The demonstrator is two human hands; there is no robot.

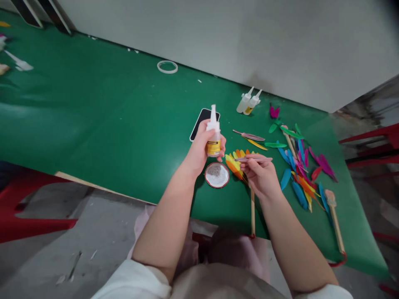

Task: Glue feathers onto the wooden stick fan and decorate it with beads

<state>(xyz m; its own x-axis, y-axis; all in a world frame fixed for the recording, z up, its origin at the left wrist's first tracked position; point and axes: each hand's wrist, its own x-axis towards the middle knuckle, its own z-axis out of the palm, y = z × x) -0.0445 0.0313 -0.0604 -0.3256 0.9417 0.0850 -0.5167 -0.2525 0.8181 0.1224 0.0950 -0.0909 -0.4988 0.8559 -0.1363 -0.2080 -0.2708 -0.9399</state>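
Note:
My left hand point(201, 147) is closed around a small glue bottle point(213, 139) with a yellow label, its white nozzle pointing up. In my right hand point(263, 176) I grip a pair of tweezers point(254, 159), whose tips point left. Partly hidden under that hand is a fan of yellow and orange feathers point(233, 166) on a wooden stick point(252, 211). Just below the bottle lies a round lid point(217, 175) with a red rim and whitish residue inside. A phone point(199, 123) rests flat behind my left hand.
Loose colored feathers point(301, 195) spread over the right of the green table point(124, 112), with another wooden stick point(336, 224) near the edge. Two glue bottles point(245, 103) stand by the wall, and a tape roll point(167, 67) lies farther left. Red stools point(37, 203) flank the table.

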